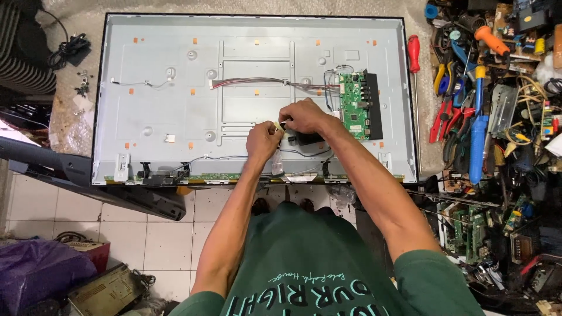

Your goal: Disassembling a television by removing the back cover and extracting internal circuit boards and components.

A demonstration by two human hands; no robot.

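Note:
A large flat-screen panel (175,88) lies face down, its bare grey metal back up. A green circuit board (353,105) sits at its right, with a bundle of coloured wires (257,82) running left from it. My left hand (262,140) and my right hand (304,117) meet near the panel's lower middle. Together they pinch the end of a flat ribbon cable (277,161) beside a small black part (304,138). The cable runs down toward the panel's bottom edge strip (222,176).
A pile of tools lies at the right: a red screwdriver (414,52), pliers (440,114), a blue tool (478,140), loose circuit boards (468,231). A black back cover (88,175) leans at the left over white floor tiles (170,234). A purple bag (41,269) sits lower left.

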